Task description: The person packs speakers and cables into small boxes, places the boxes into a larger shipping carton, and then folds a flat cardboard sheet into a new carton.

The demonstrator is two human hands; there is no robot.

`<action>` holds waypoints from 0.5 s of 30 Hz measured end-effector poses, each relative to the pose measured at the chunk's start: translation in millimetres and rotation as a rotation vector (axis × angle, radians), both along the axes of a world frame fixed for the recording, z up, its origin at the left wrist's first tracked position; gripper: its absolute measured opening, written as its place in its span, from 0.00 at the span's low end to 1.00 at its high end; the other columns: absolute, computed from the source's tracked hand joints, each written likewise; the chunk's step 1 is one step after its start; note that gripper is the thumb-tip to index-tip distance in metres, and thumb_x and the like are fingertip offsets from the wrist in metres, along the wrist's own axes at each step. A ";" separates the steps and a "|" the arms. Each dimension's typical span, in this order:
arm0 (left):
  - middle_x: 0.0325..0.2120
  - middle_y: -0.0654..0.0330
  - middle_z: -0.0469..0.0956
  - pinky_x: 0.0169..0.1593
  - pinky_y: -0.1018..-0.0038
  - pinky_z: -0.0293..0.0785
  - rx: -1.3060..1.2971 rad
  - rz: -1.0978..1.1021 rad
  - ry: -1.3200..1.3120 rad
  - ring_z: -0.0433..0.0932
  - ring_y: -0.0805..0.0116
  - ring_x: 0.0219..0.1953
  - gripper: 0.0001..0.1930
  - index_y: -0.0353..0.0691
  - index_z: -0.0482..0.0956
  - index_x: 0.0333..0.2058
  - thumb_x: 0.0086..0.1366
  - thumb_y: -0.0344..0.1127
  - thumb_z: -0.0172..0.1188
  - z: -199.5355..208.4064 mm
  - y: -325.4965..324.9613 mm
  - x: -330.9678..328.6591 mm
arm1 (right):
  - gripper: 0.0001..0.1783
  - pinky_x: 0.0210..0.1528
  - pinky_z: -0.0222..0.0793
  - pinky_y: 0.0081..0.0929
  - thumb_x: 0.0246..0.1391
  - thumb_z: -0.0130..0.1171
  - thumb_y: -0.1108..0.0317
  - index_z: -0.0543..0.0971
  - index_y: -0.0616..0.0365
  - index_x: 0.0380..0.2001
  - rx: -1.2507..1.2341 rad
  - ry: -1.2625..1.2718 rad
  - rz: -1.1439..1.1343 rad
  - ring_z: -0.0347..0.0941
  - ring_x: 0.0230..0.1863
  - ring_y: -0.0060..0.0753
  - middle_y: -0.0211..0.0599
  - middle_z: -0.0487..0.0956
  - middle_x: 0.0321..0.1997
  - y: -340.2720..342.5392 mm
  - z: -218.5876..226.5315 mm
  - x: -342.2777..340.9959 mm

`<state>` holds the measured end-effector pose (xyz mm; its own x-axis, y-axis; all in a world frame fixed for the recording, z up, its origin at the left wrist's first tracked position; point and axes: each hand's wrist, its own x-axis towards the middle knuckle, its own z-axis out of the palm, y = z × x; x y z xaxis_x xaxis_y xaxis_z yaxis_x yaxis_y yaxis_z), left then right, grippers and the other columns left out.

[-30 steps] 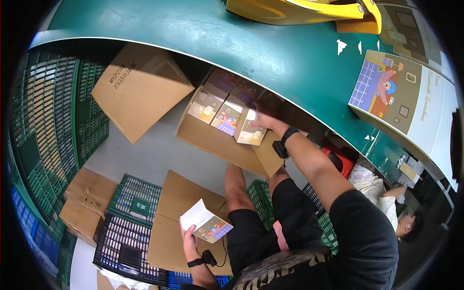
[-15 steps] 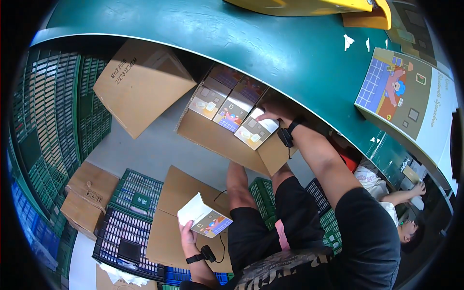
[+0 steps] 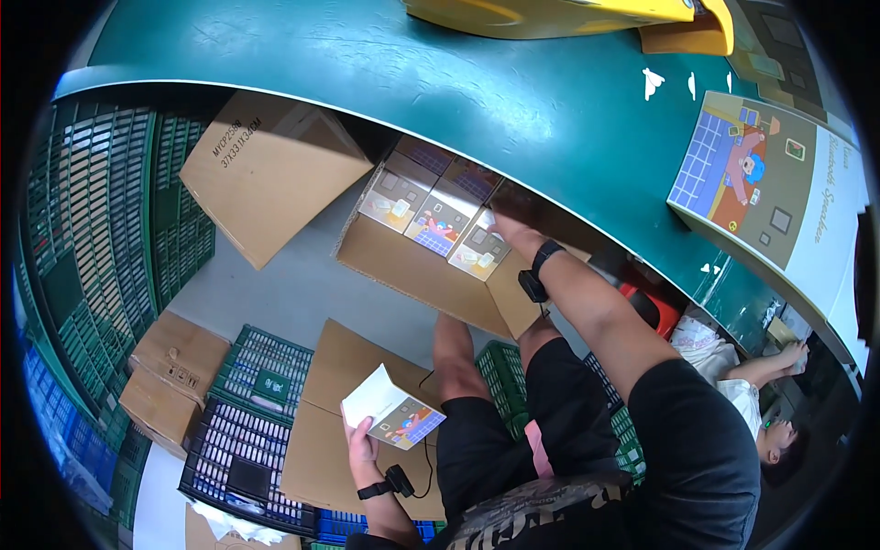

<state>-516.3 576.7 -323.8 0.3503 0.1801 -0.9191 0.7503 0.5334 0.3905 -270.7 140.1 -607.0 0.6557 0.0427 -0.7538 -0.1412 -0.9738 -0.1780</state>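
Note:
My left hand (image 3: 363, 447) is closed on a printed box (image 3: 408, 423), white on one face and illustrated on the other, held low at the left over a brown carton flap. My right hand (image 3: 507, 226) reaches into an open brown carton (image 3: 403, 261) under the bench edge. It is at the far side of the nearest packed printed box (image 3: 478, 254); most of its fingers are hidden there. Beside that box sit another printed box (image 3: 438, 223) and a third printed box (image 3: 394, 199), with more behind in shadow.
A green bench (image 3: 348, 64) overhangs the carton, with a larger printed box (image 3: 747, 174) at its right and a yellow object (image 3: 550, 16) at its back. A closed carton (image 3: 270, 174) stands left; crates (image 3: 266, 367) lie lower left. Another person (image 3: 747, 394) is at the right.
My right hand has moved deeper into the carton, off the top of the nearest packed box and behind it. My left hand still holds its box, nearly unmoved. The view has shifted slightly.

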 end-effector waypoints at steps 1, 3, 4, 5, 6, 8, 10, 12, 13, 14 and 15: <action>0.57 0.51 0.67 0.65 0.63 0.60 -0.007 -0.017 -0.014 0.66 0.55 0.60 0.43 0.37 0.56 0.64 0.50 0.35 0.67 1.6 -2.7 6.6 | 0.40 0.68 0.57 0.43 0.47 0.69 0.52 0.69 0.63 0.58 -0.035 0.032 -0.032 0.62 0.66 0.55 0.56 0.68 0.63 -2.0 -0.2 2.2; 0.57 0.51 0.67 0.64 0.63 0.60 -0.015 -0.034 -0.026 0.66 0.55 0.60 0.43 0.37 0.56 0.64 0.50 0.35 0.67 12.9 -6.0 19.7 | 0.39 0.67 0.57 0.45 0.48 0.69 0.53 0.70 0.63 0.58 -0.087 0.078 -0.078 0.62 0.66 0.55 0.56 0.68 0.63 -4.1 3.0 3.3; 0.56 0.51 0.67 0.64 0.64 0.60 0.003 -0.058 -0.059 0.66 0.55 0.60 0.43 0.36 0.56 0.64 0.51 0.36 0.67 16.9 -10.4 32.0 | 0.38 0.67 0.57 0.45 0.48 0.69 0.53 0.70 0.63 0.58 -0.107 0.091 -0.095 0.62 0.66 0.55 0.56 0.68 0.63 -7.1 4.1 3.9; 0.56 0.51 0.67 0.64 0.65 0.61 0.020 -0.081 -0.093 0.67 0.56 0.60 0.42 0.35 0.57 0.63 0.51 0.37 0.67 19.0 -15.2 44.1 | 0.38 0.67 0.57 0.45 0.48 0.69 0.53 0.70 0.63 0.58 -0.133 -0.007 -0.051 0.63 0.66 0.55 0.56 0.68 0.63 -13.2 8.9 1.1; 0.55 0.51 0.68 0.64 0.66 0.61 0.050 -0.103 -0.128 0.67 0.56 0.60 0.42 0.34 0.57 0.63 0.52 0.38 0.67 18.9 -15.3 54.0 | 0.38 0.67 0.58 0.45 0.49 0.69 0.54 0.69 0.63 0.58 -0.147 -0.106 -0.006 0.63 0.66 0.54 0.56 0.68 0.63 -10.5 14.8 1.1; 0.55 0.50 0.68 0.63 0.66 0.61 0.172 -0.123 -0.088 0.67 0.57 0.59 0.41 0.33 0.58 0.62 0.53 0.41 0.66 26.5 -8.9 63.6 | 0.38 0.66 0.58 0.45 0.49 0.69 0.54 0.69 0.63 0.58 -0.102 -0.173 0.058 0.63 0.66 0.54 0.56 0.68 0.63 20.6 43.9 7.6; 0.55 0.50 0.69 0.64 0.67 0.60 0.232 -0.155 -0.082 0.67 0.57 0.59 0.40 0.31 0.59 0.62 0.55 0.44 0.65 36.7 -15.8 92.4 | 0.38 0.65 0.60 0.43 0.51 0.68 0.55 0.68 0.61 0.60 0.534 0.628 -0.333 0.63 0.66 0.49 0.53 0.68 0.64 45.3 127.2 63.2; 0.58 0.48 0.66 0.65 0.66 0.58 0.094 -0.209 -0.203 0.65 0.56 0.62 0.41 0.30 0.56 0.65 0.59 0.43 0.62 37.5 -46.3 147.6 | 0.36 0.62 0.65 0.40 0.53 0.67 0.59 0.66 0.58 0.62 1.051 0.650 -0.487 0.68 0.62 0.42 0.45 0.70 0.64 52.0 188.3 30.9; 0.61 0.47 0.64 0.67 0.65 0.57 0.015 -0.252 -0.271 0.63 0.56 0.64 0.41 0.30 0.53 0.67 0.61 0.42 0.61 41.1 -54.3 162.9 | 0.35 0.59 0.68 0.37 0.54 0.66 0.61 0.66 0.59 0.62 1.208 0.566 -0.439 0.70 0.59 0.39 0.42 0.71 0.62 67.2 229.5 16.8; 0.61 0.47 0.64 0.67 0.65 0.57 0.011 -0.250 -0.271 0.63 0.56 0.64 0.41 0.30 0.53 0.67 0.61 0.42 0.61 45.0 -66.3 179.8 | 0.34 0.55 0.72 0.35 0.56 0.65 0.63 0.65 0.60 0.62 1.357 0.478 -0.397 0.72 0.56 0.35 0.39 0.73 0.60 80.2 257.6 8.8; 0.63 0.46 0.62 0.67 0.65 0.55 0.027 -0.351 -0.324 0.61 0.55 0.65 0.40 0.30 0.51 0.67 0.63 0.42 0.59 53.0 -79.9 194.5 | 0.34 0.55 0.72 0.35 0.56 0.65 0.63 0.65 0.60 0.62 1.352 0.468 -0.391 0.72 0.56 0.35 0.39 0.73 0.60 84.9 268.6 0.2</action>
<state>-321.7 496.7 -270.8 0.6619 0.0224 -0.7493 0.7207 0.2560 0.6443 -270.4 225.0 -338.3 0.5049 0.7496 -0.4280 -0.6477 0.0013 -0.7619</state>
